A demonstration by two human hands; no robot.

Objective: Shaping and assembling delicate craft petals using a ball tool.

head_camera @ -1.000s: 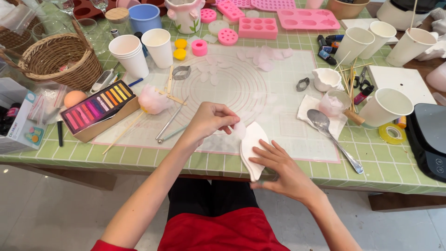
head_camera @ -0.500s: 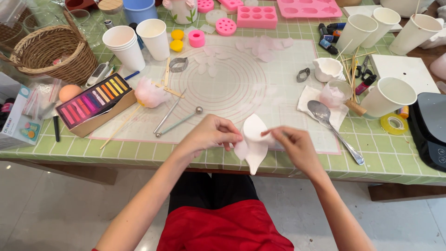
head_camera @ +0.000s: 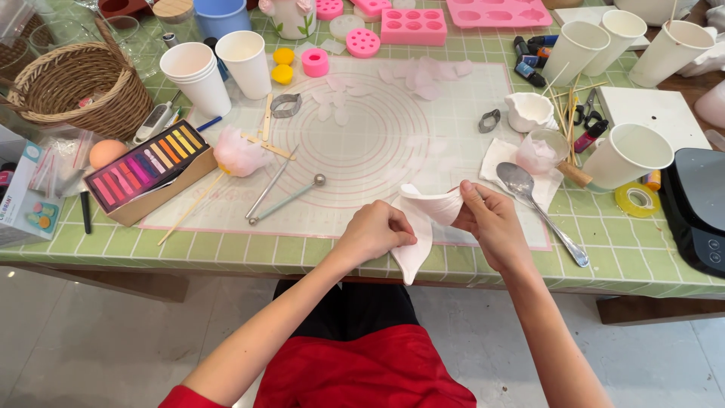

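Both my hands hold one soft white petal-shaped sheet (head_camera: pixel 419 227) just above the near edge of the green checked table (head_camera: pixel 226 249). My left hand (head_camera: pixel 374 230) pinches its left side, and my right hand (head_camera: pixel 491 219) grips its curled upper edge. The sheet's pointed tip hangs down past the table edge. Behind my hands lies a translucent mat with pink circles (head_camera: pixel 355 143), with pale petals scattered on its far part.
A ball-tipped tool (head_camera: pixel 291 198) and wooden sticks lie left of my hands. A box of coloured pastels (head_camera: pixel 147 174), a pink flower (head_camera: pixel 240 151), a wicker basket (head_camera: pixel 79 87), paper cups (head_camera: pixel 219 64), a metal spoon (head_camera: pixel 540 208), pink moulds (head_camera: pixel 453 19) and a black scale (head_camera: pixel 698 208) stand around.
The sheet lay on the mat's near edge under both hands; I have lifted it off and brought my hands together on it. The view has tilted down slightly.
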